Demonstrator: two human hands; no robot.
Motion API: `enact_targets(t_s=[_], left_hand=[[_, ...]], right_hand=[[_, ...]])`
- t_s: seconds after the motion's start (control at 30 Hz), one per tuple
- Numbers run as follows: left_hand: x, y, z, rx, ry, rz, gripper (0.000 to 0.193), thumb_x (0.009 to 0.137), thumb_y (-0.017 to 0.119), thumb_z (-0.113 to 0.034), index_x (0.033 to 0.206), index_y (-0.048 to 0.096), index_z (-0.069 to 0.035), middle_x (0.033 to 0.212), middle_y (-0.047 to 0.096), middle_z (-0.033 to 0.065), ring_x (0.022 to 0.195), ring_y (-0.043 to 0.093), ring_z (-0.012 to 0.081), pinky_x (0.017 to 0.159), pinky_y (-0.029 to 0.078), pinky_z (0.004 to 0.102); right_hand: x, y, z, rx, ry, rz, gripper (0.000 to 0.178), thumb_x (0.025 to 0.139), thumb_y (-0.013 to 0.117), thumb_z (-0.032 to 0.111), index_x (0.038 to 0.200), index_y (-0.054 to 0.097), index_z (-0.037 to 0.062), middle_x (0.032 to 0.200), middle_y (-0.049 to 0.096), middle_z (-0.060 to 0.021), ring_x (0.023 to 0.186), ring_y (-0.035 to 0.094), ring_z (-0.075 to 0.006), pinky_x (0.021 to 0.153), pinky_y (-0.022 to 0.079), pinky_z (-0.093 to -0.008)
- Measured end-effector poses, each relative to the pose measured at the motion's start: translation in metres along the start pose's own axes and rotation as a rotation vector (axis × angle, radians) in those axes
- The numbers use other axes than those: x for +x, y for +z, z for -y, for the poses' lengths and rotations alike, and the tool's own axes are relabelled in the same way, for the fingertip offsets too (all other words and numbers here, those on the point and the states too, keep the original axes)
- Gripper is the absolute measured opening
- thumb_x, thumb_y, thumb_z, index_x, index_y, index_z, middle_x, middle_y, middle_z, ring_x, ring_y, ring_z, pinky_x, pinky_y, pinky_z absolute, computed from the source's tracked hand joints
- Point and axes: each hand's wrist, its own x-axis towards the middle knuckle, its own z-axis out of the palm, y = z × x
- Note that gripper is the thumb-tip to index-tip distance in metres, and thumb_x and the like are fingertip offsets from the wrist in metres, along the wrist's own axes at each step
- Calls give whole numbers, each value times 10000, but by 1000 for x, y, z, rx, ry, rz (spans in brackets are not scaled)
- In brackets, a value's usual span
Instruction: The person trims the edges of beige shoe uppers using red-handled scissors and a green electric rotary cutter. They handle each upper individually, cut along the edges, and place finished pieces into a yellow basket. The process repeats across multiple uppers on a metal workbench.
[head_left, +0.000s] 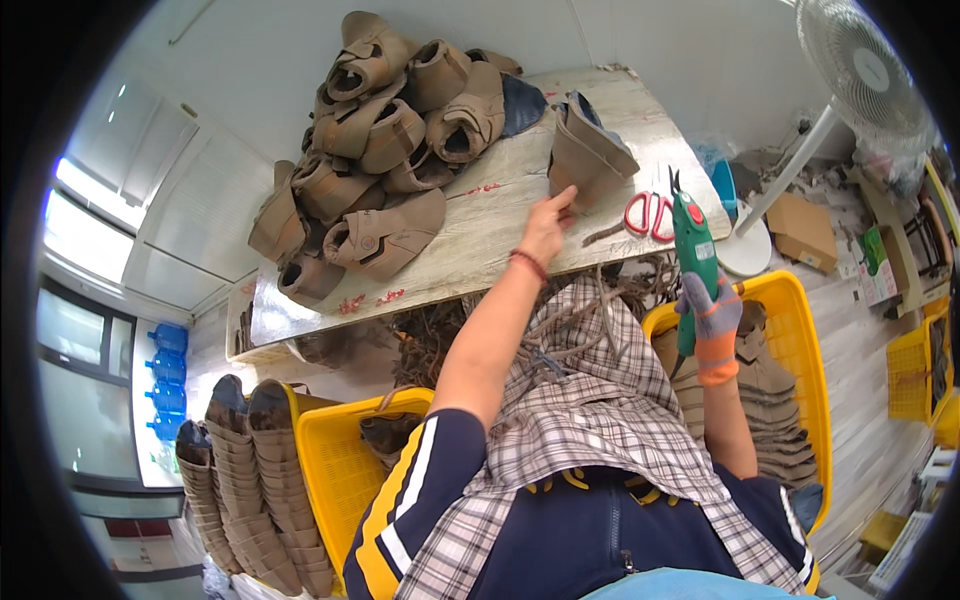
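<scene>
My left hand, bare with a red band at the wrist, reaches over the table and pinches the lower edge of a brown shoe upper. That piece stands on the table with its dark lining showing at the top. In a grey and orange glove, my right hand grips a green electric shear whose narrow dark blades point away from me. Red-handled scissors lie on the table just left of the tool. Dark trimmed strips rest at the near edge.
More brown uppers are heaped at the table's left. Yellow baskets with stacked uppers flank me. Beyond the right end stands a white fan, near a cardboard box. Loose strips hang below the table.
</scene>
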Motion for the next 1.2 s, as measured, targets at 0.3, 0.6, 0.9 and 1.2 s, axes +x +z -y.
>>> enact_targets(t_s=[0.3,0.6,0.9,1.2], left_hand=[[-6,30,-37,36,484,-63,327,735,721,14,1039,601,15,978,662,56,830,584,126,790,464,261],[-113,-49,-151,96,567,-16,336,810,678,-62,1129,590,-8,1062,643,67,956,598,183,883,472,324],[-222,-142,-232,-685,155,-42,300,921,492,-109,1175,523,48,1203,571,200,1134,534,340,987,424,490],[-246,-142,-201,-755,123,-133,329,941,442,-129,1219,490,42,1245,539,220,1165,507,361,999,399,519]], right_hand=[[-1,-9,-11,-71,-8,-7,189,860,642,179,914,585,6,632,542,-10,540,491,-83,524,392,-223],[15,22,3,-36,-38,101,246,836,668,151,1012,587,-1,710,562,0,560,492,-66,519,403,-212],[15,71,9,-624,-725,277,562,625,838,318,1062,630,33,768,656,-128,620,630,-235,602,509,-325],[6,75,1,-906,-1060,300,628,610,820,391,1094,626,40,743,653,-104,568,598,-258,534,487,-339]])
